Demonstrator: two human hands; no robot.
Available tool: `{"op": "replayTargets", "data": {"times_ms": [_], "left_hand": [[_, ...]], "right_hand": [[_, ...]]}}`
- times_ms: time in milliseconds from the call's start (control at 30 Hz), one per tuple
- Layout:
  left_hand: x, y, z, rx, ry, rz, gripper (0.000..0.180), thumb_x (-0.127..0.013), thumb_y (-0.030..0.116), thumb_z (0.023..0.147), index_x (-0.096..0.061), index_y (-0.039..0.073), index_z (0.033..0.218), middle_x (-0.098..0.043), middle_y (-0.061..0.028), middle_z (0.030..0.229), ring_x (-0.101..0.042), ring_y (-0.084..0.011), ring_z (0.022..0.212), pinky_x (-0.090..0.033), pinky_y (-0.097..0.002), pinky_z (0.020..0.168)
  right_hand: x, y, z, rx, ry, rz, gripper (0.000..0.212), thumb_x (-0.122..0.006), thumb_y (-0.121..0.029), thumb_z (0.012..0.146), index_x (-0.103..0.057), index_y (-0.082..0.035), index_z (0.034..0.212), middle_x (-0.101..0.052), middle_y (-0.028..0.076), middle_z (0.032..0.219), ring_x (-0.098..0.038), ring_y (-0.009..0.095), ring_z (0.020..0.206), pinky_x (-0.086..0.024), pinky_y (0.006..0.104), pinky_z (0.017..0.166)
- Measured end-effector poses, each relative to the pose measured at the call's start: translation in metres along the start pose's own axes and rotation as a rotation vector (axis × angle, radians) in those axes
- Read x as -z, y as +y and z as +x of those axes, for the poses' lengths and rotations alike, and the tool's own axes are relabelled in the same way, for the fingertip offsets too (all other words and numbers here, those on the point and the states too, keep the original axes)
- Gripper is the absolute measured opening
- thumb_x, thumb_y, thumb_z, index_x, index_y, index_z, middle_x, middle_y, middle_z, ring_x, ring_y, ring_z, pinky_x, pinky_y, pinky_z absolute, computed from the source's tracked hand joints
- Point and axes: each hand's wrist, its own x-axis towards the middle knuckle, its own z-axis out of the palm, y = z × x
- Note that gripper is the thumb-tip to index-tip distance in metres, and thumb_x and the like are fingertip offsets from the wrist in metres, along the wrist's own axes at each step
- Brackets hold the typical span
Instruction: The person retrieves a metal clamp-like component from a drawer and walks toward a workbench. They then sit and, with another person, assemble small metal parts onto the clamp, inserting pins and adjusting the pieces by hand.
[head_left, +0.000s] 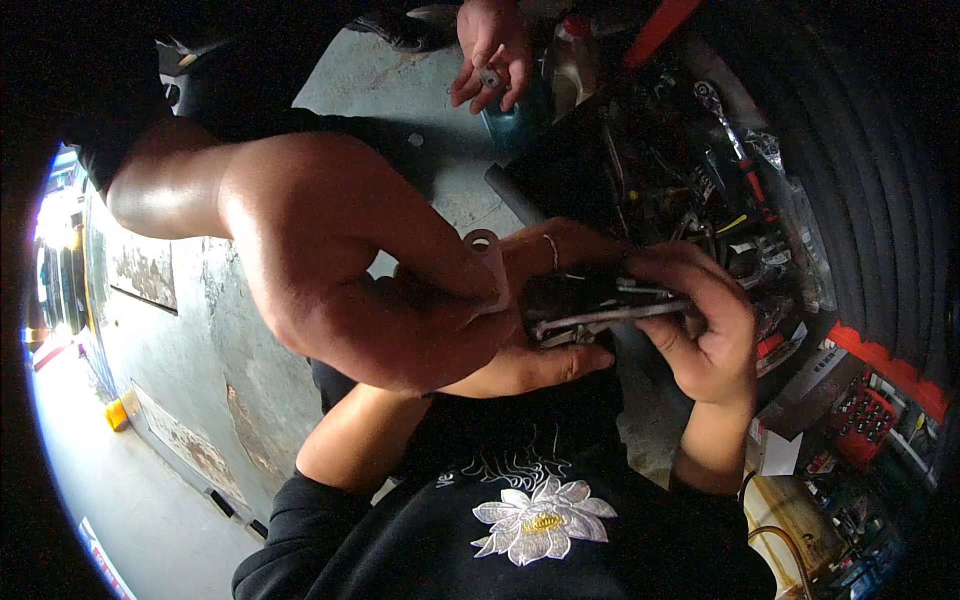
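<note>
My left hand (545,368) is closed around one end of a dark, greasy metal part with thin bar-like edges (612,316). Its thumb lies along the near side, and a thin band shows on that hand's far side. My right hand (708,335) grips the part's other end between thumb and fingers. Another person's large hand (330,260) reaches in from the upper left and covers some of my left hand. It pinches a small flat metal plate with a round hole (490,262) just beside the part.
At the top, another hand (492,60) holds a small metal piece (489,76) on its open palm. To the right lie a ratchet wrench (735,145), mixed tools and a red socket tray (862,420). A ribbed black surface (850,180) curves along the right side.
</note>
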Motion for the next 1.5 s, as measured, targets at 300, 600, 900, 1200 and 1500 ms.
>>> {"op": "replayTargets", "data": {"times_ms": [300,600,900,1200,1500], "left_hand": [[-0.006,-0.004,-0.019,0.055,0.017,0.014,0.037,-0.071,0.014,0.094,-0.06,-0.002,0.125,-0.069,-0.0095,0.112,-0.064,-0.0145,0.099,-0.052,-0.0295,0.086],[-0.025,-0.007,0.0,0.088,0.007,0.075,0.035,-0.072,0.015,0.093,-0.063,-0.002,0.121,-0.071,-0.0093,0.108,-0.065,-0.0141,0.095,-0.052,-0.029,0.084],[-0.006,0.0,0.01,0.137,-0.001,0.143,0.033,-0.074,0.017,0.092,-0.066,-0.003,0.117,-0.072,-0.009,0.104,-0.066,-0.0138,0.092,-0.053,-0.0284,0.082],[-0.013,0.0,0.019,0.147,-0.005,0.236,0.032,-0.075,0.019,0.091,-0.069,-0.003,0.113,-0.074,-0.0087,0.1,-0.067,-0.0134,0.089,-0.054,-0.0279,0.08],[-0.016,0.004,0.02,0.209,-0.018,-0.019,0.034,-0.074,0.006,0.091,-0.063,-0.003,0.122,-0.072,-0.0111,0.111,-0.068,-0.0159,0.097,-0.055,-0.03,0.086]], "right_hand": [[-0.007,0.004,-0.009,-0.009,0.026,-0.034,0.027,-0.077,-0.002,0.08,-0.07,0.002,0.106,-0.072,0.016,0.107,-0.069,0.03,0.101,-0.054,0.0372,0.089],[-0.014,0.006,-0.005,-0.068,0.066,-0.024,0.025,-0.079,0.0,0.079,-0.071,0.001,0.103,-0.073,0.014,0.102,-0.072,0.028,0.093,-0.055,0.0346,0.083],[-0.004,0.007,0.023,0.003,-0.103,-0.126,0.025,-0.079,-0.005,0.082,-0.071,0.0,0.106,-0.074,0.013,0.099,-0.074,0.026,0.092,-0.057,0.0348,0.08],[-0.001,0.011,0.036,-0.168,-0.124,0.099,0.024,-0.078,-0.009,0.087,-0.07,0.0,0.107,-0.074,0.008,0.097,-0.071,0.014,0.087,-0.053,0.0264,0.074],[-0.01,0.02,0.028,-0.163,-0.007,0.143,0.022,-0.079,-0.006,0.085,-0.071,-0.002,0.105,-0.072,0.004,0.095,-0.064,0.009,0.085,-0.051,0.0249,0.077]]}}
